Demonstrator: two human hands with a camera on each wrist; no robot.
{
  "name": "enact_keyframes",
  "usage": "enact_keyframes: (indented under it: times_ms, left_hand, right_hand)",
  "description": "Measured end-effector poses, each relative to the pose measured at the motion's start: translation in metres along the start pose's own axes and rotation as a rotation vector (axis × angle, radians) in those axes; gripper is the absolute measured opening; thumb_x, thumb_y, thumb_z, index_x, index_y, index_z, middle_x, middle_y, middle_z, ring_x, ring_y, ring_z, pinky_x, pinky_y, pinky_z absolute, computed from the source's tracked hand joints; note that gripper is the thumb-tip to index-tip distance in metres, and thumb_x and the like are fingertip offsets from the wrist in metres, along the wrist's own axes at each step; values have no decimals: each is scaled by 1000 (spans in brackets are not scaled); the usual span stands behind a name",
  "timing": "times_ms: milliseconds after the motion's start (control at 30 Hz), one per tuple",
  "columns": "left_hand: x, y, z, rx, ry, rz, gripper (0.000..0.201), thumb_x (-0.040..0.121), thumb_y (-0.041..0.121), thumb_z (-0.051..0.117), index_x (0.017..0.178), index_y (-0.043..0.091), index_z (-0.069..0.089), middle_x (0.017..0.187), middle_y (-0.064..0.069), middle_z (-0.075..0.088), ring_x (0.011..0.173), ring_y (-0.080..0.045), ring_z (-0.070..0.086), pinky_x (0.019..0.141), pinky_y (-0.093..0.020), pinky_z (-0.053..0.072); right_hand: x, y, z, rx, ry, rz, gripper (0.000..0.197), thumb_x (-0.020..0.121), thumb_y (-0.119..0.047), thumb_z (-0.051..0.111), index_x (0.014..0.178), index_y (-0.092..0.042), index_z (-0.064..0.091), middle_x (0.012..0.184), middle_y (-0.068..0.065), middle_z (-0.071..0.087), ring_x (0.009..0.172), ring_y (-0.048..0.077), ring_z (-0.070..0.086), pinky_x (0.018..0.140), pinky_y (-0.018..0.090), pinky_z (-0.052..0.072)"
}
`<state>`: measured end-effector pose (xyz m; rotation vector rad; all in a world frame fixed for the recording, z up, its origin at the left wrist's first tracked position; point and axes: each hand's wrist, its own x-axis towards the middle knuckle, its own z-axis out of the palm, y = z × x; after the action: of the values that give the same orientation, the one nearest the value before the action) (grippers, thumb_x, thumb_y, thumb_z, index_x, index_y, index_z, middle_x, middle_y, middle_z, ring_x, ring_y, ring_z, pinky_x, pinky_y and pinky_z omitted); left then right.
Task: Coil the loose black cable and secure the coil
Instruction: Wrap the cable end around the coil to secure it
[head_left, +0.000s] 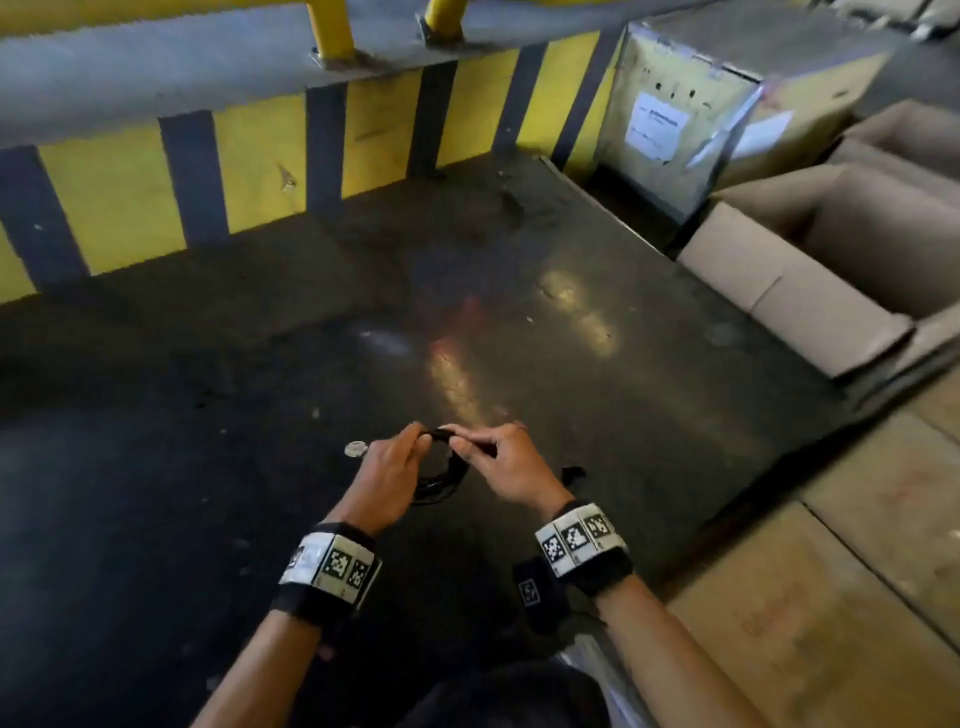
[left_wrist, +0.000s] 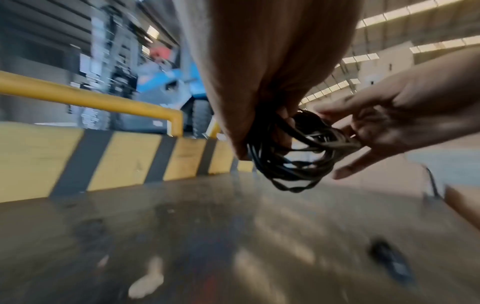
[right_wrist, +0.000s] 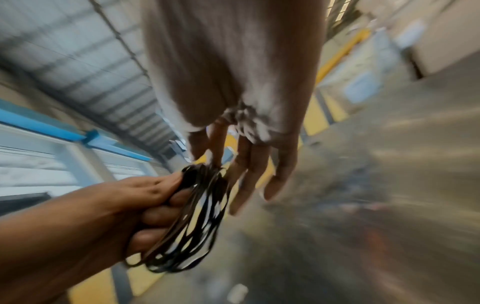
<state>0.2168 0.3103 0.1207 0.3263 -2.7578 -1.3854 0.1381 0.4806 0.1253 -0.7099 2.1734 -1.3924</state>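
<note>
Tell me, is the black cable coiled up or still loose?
Coiled: the cable hangs in bunched loops from the left hand, the right hand pinching its top. Whether it is tied, cannot tell.

A: What is the black cable (head_left: 439, 480) between the two hands made of?

B: It looks like thin, smooth rubbery or plastic sheathing, with a slight sheen on its loops.

A: And the floor (head_left: 311, 364) below the hands?

B: Dark and hard, like sealed concrete. It is glossy enough ahead of the hands to throw back light patches, and it is scuffed and stained.

A: The boxes (head_left: 810, 291) out past the right hand?

B: Matt brown cardboard. One box farther off wears a white paper label (head_left: 657, 127).

A: The low wall (head_left: 156, 192) ahead of the left hand?

B: Painted yellow and grey, with chipped, dull paint. The railing (head_left: 332, 26) above it looks like yellow-painted metal tube.

A: The wristbands (head_left: 330, 569)?

B: Black cloth straps with printed marker panels.
</note>
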Motion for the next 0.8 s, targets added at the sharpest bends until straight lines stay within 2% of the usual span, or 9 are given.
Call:
enact_keyframes:
  times_ms: [67, 133, 233, 367, 433, 500, 567, 667, 800]
  left_hand:
    - [-4, -6, 22, 46, -127, -61, 21, 105, 17, 42, 91, 7, 54, 66, -4, 57, 55, -17, 51, 58, -38, 42]
    - [-6, -11, 35, 55, -195, -128, 25, 106, 21, 40, 98, 3, 57, 74, -16, 63, 64, -28, 58, 66, -46, 49]
    - [-7, -18, 48, 69, -248, -169, 28, 106, 23, 39, 98, 2, 56, 82, -23, 66, 66, -28, 58, 70, -49, 51]
    - [-2, -20, 55, 89, -314, -192, 28, 106, 24, 37, 98, 4, 55, 83, -19, 65, 66, -23, 58, 65, -40, 51]
    - [0, -22, 55, 87, -330, -209, 29, 106, 23, 37, 100, 2, 56, 85, -19, 65, 68, -23, 59, 64, -37, 51]
    - [0, -25, 55, 95, -337, -208, 29, 106, 23, 38, 100, 1, 56, 85, -20, 65, 70, -26, 62, 66, -41, 52]
    - [0, -29, 55, 107, -353, -216, 28, 106, 23, 38, 99, 3, 56, 85, -19, 66, 71, -28, 63, 68, -42, 53]
    - [-2, -35, 54, 119, -375, -247, 27, 106, 25, 37, 97, 8, 55, 80, -11, 62, 66, -17, 58, 60, -28, 47]
    - [-8, -40, 50, 114, -362, -263, 26, 106, 24, 38, 93, 9, 54, 75, -3, 58, 63, -11, 54, 55, -18, 41]
  right_hand:
    - [-17, 37, -9, -74, -35, 111, 32, 101, -29, 60, 129, -19, 70, 124, 2, 74, 112, 4, 65, 93, 9, 47]
    - [-31, 72, -17, -201, 45, 209, 30, 97, -31, 63, 124, -22, 73, 119, 5, 77, 111, 13, 70, 100, 27, 52]
    - [-48, 107, -30, -389, 259, 394, 21, 92, -26, 66, 109, -24, 78, 110, 2, 77, 99, 18, 73, 88, 30, 56]
    - [-52, 131, -44, -368, 536, 636, 12, 87, -27, 69, 96, -21, 75, 101, 4, 78, 97, 28, 73, 80, 34, 57]
    - [-47, 139, -47, -336, 566, 780, 25, 86, -41, 69, 94, -18, 75, 101, 6, 78, 100, 31, 72, 80, 35, 56]
    - [-41, 146, -45, -320, 553, 855, 42, 82, -57, 66, 89, -17, 76, 99, 6, 78, 100, 32, 73, 78, 35, 57]
    - [-35, 148, -40, -302, 578, 904, 48, 77, -63, 68, 93, -18, 76, 100, 8, 78, 101, 33, 73, 80, 37, 57]
    - [-25, 145, -31, -287, 598, 936, 50, 74, -59, 75, 103, -19, 72, 106, 11, 76, 104, 36, 72, 83, 39, 56]
    - [-20, 145, -24, -171, 663, 922, 31, 77, -35, 77, 103, -20, 71, 105, 11, 76, 103, 35, 72, 84, 38, 57]
